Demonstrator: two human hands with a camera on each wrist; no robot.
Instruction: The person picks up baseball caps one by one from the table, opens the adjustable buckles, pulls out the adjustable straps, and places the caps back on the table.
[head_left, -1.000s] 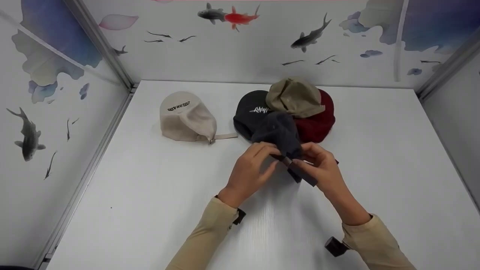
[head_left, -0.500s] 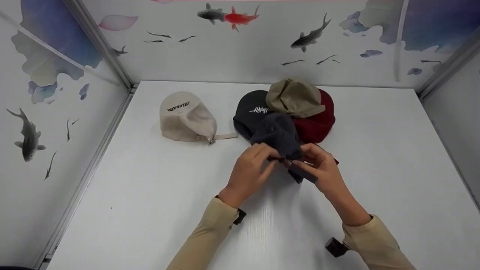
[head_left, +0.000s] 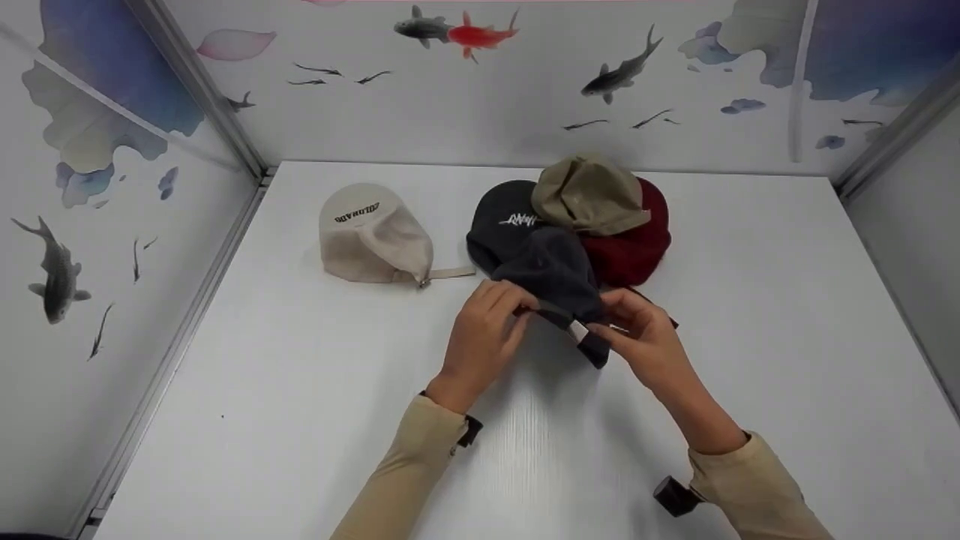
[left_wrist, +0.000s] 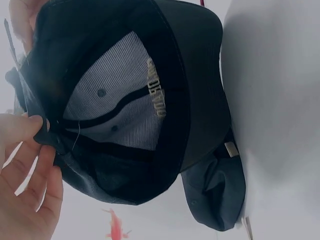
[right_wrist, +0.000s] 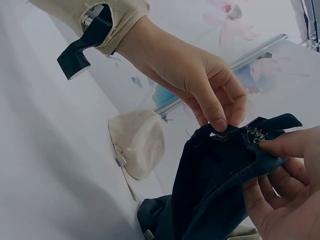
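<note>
Both hands hold a navy baseball cap [head_left: 551,262] by the back of its band, with its hollow side turned to the left wrist camera. My left hand [head_left: 484,334] pinches one side of the strap opening between thumb and fingers. On the opposite side, my right hand [head_left: 645,334] grips the band, its thumb beside a metal buckle [right_wrist: 257,136] in the right wrist view. A loose strap end [right_wrist: 286,121] sticks out past that buckle. Stitched lettering [left_wrist: 156,90] shows inside the crown in the left wrist view.
Behind the held cap, a black cap [head_left: 499,217] with white lettering, a khaki cap [head_left: 589,195] and a dark red cap [head_left: 634,255] overlap in a pile. A beige cap [head_left: 367,240] lies to the left, its strap trailing over the white table [head_left: 300,405]. Printed panels enclose the table.
My left hand has shifted left, away from the right hand, drawing its side of the navy cap's band along. A pale patch near the strap now shows. The right hand stays almost in place.
</note>
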